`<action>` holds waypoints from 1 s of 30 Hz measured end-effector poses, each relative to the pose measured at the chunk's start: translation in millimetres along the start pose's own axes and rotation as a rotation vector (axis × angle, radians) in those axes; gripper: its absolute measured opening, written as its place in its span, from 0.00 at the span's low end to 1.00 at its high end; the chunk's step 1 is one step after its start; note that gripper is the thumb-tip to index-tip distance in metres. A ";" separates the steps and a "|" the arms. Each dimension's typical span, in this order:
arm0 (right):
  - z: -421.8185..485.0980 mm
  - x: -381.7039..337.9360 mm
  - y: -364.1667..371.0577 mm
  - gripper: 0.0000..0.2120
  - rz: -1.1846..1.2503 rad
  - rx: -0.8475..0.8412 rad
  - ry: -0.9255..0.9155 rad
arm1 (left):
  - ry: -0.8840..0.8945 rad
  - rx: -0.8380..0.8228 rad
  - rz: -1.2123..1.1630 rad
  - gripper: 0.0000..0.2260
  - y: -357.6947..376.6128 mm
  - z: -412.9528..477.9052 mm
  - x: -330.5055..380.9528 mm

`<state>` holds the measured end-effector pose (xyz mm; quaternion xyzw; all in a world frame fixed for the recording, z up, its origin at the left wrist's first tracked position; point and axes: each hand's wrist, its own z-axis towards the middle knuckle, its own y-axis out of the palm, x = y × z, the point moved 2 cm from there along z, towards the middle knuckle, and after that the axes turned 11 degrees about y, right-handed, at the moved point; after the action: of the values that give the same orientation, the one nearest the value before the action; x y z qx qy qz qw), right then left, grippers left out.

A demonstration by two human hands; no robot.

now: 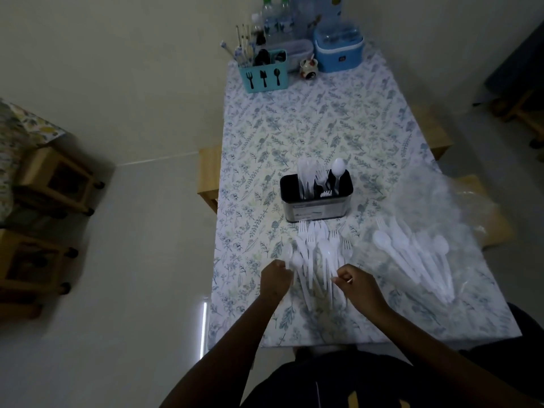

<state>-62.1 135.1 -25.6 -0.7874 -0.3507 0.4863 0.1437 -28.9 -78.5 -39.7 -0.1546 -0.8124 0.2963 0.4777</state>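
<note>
Left hand [275,279], right hand [357,287]: plastic cutlery [316,251] (slim, white)

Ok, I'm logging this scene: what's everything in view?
table: one, floral cloth, centre
near cutlery pile: many, white, table's near end
second cutlery pile: many, white, right, on plastic bag
holder: one, black and steel, mid-table, holding white cutlery
caddy: one, teal, far left corner
lidded box: one, blue, far right corner
bottles: several, clear, far edge
stools: two, wooden, floor left
left hand: one, curled on near pile's left edge
right hand: one, pinching a piece of it
</note>
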 end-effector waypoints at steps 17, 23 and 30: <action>-12.0 -9.1 -15.7 0.03 0.210 -0.192 0.027 | -0.191 -0.167 -0.804 0.17 23.5 -29.8 33.5; -16.6 -14.5 -11.8 0.02 0.132 -0.149 -0.016 | -0.149 -0.113 -0.793 0.18 25.6 -31.9 39.4; -14.4 -18.6 -3.4 0.04 0.099 -0.175 -0.051 | -0.184 -0.084 -0.882 0.11 10.8 -29.2 35.1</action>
<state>-56.3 126.3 -4.3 -0.8007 -0.3561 0.4800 0.0414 -21.3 -41.6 -11.8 0.2141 -0.8512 0.0435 0.4772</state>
